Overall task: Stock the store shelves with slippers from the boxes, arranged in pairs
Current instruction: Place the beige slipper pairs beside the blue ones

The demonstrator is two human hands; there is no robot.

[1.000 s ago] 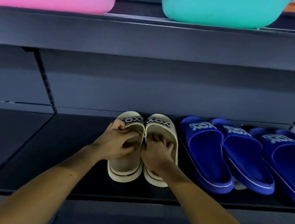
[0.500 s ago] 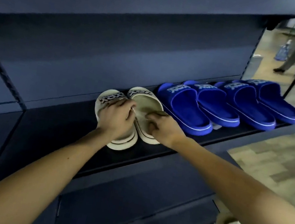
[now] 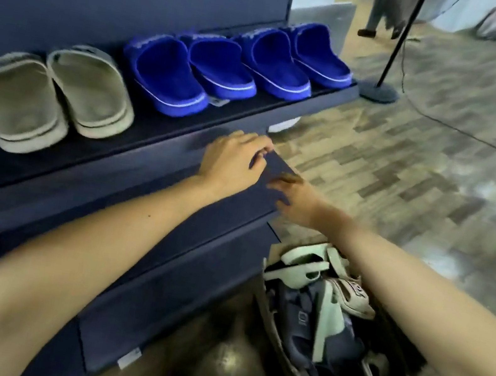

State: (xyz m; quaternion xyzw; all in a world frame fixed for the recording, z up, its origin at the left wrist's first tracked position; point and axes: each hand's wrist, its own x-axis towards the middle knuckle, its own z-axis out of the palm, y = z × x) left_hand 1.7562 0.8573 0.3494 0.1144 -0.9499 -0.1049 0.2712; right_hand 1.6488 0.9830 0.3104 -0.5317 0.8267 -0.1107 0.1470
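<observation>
The left hand (image 3: 231,160) hangs just in front of the shelf (image 3: 168,127) edge, fingers loosely curled and holding nothing. The right hand (image 3: 295,201) is beside it, a little lower against the shelf's front panel. It is blurred, but its fingers look slack and it grips nothing. Both forearms reach in from below the shelf.

Under the shelf's front edge, on the floor (image 3: 409,169), stands an open cardboard box (image 3: 269,321). Slippers are heaped in it without order: a pale green slipper (image 3: 303,264) on top at the end nearest the shelf, a pink slipper (image 3: 350,295) lying beside it, and a navy slipper (image 3: 298,326) below them (more lie underneath, too tangled to tell apart).

On the shelf, the beige pair (image 3: 54,97) lies at its left end, the two slippers side by side and touching. Their heels face the shelf's front edge and their toes its back panel, so each long axis runs from front to back across the shelf. Along the shelf to the right come four blue slippers (image 3: 228,65), packed close and overlapping in a row up to the shelf's right end. They point the same way, heels at the front edge, toes at the back.

Beyond the shelf's right end, a round stand base (image 3: 379,91) rests on the floor.
</observation>
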